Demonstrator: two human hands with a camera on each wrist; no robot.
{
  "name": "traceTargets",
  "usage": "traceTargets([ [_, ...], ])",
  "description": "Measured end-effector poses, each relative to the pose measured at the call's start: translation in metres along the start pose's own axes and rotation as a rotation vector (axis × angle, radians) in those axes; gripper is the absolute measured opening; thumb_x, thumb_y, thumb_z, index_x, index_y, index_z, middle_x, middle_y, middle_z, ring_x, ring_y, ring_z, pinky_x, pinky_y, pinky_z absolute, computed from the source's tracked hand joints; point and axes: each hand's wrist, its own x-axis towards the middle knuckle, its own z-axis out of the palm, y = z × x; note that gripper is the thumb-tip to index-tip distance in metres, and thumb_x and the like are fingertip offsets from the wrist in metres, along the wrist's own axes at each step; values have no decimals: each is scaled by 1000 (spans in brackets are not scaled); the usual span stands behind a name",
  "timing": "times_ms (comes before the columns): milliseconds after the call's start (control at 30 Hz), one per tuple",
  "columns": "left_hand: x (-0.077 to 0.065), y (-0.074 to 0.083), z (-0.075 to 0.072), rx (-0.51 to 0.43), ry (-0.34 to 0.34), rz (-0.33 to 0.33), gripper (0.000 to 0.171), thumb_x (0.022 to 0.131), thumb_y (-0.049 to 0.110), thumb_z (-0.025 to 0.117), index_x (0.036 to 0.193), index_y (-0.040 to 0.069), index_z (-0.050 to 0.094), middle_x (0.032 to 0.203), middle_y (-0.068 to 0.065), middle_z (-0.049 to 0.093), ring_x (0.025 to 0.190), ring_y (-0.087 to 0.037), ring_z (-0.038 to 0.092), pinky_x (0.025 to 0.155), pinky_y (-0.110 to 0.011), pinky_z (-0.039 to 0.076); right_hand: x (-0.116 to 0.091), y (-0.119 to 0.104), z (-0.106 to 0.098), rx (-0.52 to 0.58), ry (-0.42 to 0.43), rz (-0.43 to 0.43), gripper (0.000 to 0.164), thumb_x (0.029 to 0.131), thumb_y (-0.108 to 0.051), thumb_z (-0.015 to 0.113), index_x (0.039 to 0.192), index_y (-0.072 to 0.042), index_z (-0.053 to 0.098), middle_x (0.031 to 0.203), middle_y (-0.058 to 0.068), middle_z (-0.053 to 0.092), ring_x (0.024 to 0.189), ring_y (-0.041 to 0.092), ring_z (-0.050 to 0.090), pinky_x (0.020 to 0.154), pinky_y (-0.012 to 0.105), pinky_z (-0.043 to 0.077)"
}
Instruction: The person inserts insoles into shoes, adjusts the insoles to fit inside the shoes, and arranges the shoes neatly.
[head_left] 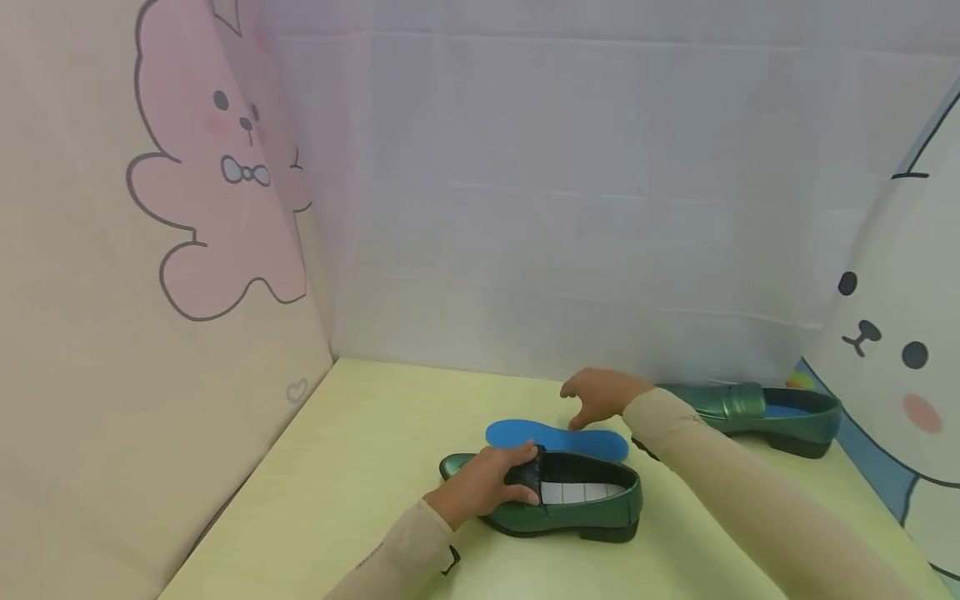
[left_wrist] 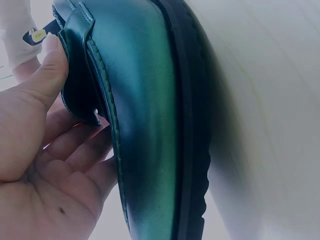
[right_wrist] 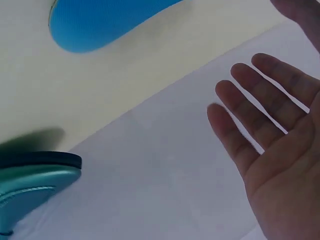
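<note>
Insole (head_left: pixel 557 439) looks light and floppy, best pinched at its edge; right hand (head_left: pixel 596 396) hovers fingers apart, left hand (head_left: pixel 483 483) clamped on shoe (head_left: pixel 577 500).

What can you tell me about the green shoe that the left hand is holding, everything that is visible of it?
The near green shoe is a loafer of shiny, metallic-looking green material with a dark sole and low heel. It stands upright on the yellow-green table, toe to the left. Its opening shows a dark lining and a pale, ruled inner sole. The left hand grips its tongue, thumb on the flap in the left wrist view. The blue insole lies just behind it; the right hand does not touch the shoe.
</note>
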Motion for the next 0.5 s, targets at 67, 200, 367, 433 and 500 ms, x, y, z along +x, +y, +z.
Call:
traceTargets([
  [67, 0, 0, 0, 2, 6, 11, 75, 80, 54, 58, 142, 17, 38, 145, -3, 36, 129, -14, 33, 98, -26, 37, 6, -3, 2, -43, -25, 1, 64, 73, -46, 75, 124, -10, 59, 121, 5, 58, 113, 26, 51, 92, 44, 44],
  [200, 0, 0, -1, 8, 12, 27, 74, 80, 53, 59, 141, 16, 39, 145, -5, 37, 129, -14, 34, 98, -25, 37, 19, -8, 4, -127, -74, 7, 68, 70, -52, 76, 122, -12, 60, 119, 2, 59, 109, 22, 53, 90, 40, 45],
  [367, 0, 2, -3, 12, 6, 12, 74, 80, 53, 60, 141, 16, 41, 144, -2, 38, 128, -13, 35, 98, -25, 37, 29, -15, 8, -147, -107, -13, 70, 68, -54, 76, 121, -11, 61, 117, 1, 60, 105, 19, 55, 87, 36, 47],
  [433, -1, 2, -3, 10, 2, 5, 74, 79, 53, 60, 141, 16, 41, 144, -1, 38, 129, -13, 34, 98, -25, 37, 32, -17, 11, -144, -120, -14, 71, 68, -54, 76, 121, -11, 60, 116, 2, 59, 106, 20, 55, 87, 36, 47],
  [500, -1, 2, -3, 12, 1, 2, 75, 79, 53, 60, 141, 16, 41, 144, 0, 38, 129, -15, 34, 99, -25, 36, 33, -20, 15, -146, -131, -5, 72, 67, -55, 76, 122, -12, 60, 116, 1, 59, 106, 19, 54, 87, 36, 47],
])
